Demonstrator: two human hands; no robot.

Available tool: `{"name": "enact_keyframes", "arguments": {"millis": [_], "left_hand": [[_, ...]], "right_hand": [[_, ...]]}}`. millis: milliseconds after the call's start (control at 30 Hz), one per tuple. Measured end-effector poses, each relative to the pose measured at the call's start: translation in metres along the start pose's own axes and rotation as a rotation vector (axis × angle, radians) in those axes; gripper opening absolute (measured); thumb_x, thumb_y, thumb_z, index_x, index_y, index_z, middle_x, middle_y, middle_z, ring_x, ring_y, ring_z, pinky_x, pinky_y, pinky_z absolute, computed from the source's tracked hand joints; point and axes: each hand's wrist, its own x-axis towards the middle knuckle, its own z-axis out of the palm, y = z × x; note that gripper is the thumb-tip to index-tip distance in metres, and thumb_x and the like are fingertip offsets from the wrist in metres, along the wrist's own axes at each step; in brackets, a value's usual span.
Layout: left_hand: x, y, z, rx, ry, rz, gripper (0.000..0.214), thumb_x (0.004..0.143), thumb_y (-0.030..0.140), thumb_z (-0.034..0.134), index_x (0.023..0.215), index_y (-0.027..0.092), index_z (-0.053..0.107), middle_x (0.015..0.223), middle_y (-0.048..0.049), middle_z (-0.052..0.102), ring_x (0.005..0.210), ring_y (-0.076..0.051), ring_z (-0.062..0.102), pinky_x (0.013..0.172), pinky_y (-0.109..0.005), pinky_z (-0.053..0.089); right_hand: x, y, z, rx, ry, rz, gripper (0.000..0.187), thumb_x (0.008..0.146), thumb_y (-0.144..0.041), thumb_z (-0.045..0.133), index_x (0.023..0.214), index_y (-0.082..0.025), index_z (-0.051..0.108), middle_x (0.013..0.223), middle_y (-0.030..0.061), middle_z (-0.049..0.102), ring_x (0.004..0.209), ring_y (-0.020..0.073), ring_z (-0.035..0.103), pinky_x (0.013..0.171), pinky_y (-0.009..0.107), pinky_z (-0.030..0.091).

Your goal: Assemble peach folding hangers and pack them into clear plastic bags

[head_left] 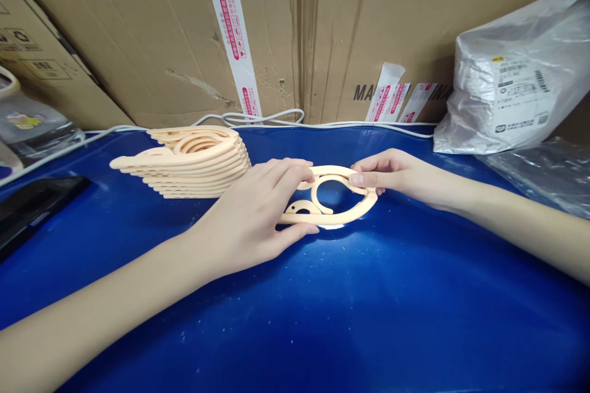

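Observation:
A cream-coloured folding clothes hanger [348, 216] is held just over the blue table, its arms curving round a ring-shaped hook in the middle. My left hand [253, 206] grips its left end, fingers over the far side and thumb along the near edge; the palm hides that end. At the upper right of the hanger, my right hand [391, 172] pinches the arm between thumb and fingers. Left of my left hand stands a stack of several matching folded hangers [198, 163], partly covered by that hand.
Large cardboard boxes [161, 43] wall off the back. A white cable [271, 115] runs along their foot. A plastic-wrapped parcel [502, 80] sits at the back right, with clear plastic film [544, 172] before it. On the left lie a black phone-like object [41, 206] and a clear container [32, 116].

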Motion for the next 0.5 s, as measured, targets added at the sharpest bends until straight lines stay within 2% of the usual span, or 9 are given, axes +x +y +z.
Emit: {"name": "enact_keyframes", "arguments": {"millis": [100, 267, 433, 500], "left_hand": [[-0.001, 0.005, -0.001, -0.012, -0.01, 0.004, 0.057, 0.087, 0.036, 0.072, 0.132, 0.014, 0.045, 0.139, -0.0128, 0.055, 0.122, -0.027, 0.054, 0.1, -0.04, 0.044], [-0.001, 0.009, -0.003, -0.007, -0.025, 0.018, 0.057, 0.092, 0.04, 0.066, 0.138, 0.014, 0.042, 0.143, -0.0128, 0.052, 0.131, -0.025, 0.048, 0.106, -0.038, 0.042], [0.0, 0.014, -0.003, 0.032, -0.045, 0.008, 0.057, 0.091, 0.027, 0.064, 0.141, 0.011, 0.04, 0.144, -0.0137, 0.05, 0.131, -0.025, 0.047, 0.109, -0.039, 0.041], [0.002, 0.018, -0.007, 0.038, -0.037, -0.011, 0.058, 0.089, 0.024, 0.063, 0.141, 0.011, 0.04, 0.141, -0.0135, 0.052, 0.128, -0.024, 0.05, 0.106, -0.037, 0.044]], "right_hand": [[-0.001, -0.001, 0.002, 0.04, 0.014, 0.026, 0.041, 0.081, -0.055, 0.07, 0.068, -0.017, 0.061, 0.061, -0.0034, 0.043, 0.057, 0.0094, 0.034, 0.054, 0.028, 0.021], [-0.003, 0.0, 0.005, 0.115, 0.034, 0.031, 0.042, 0.079, -0.052, 0.073, 0.066, -0.015, 0.061, 0.059, -0.0036, 0.042, 0.057, 0.0084, 0.032, 0.053, 0.028, 0.019], [-0.004, -0.002, 0.008, 0.118, 0.015, -0.006, 0.045, 0.083, -0.054, 0.071, 0.064, -0.015, 0.058, 0.059, -0.0035, 0.041, 0.057, 0.0087, 0.031, 0.053, 0.028, 0.021], [-0.004, -0.003, 0.008, 0.16, 0.044, -0.04, 0.046, 0.088, -0.058, 0.063, 0.069, -0.016, 0.061, 0.061, -0.0027, 0.043, 0.057, 0.0091, 0.033, 0.053, 0.027, 0.024]]}}
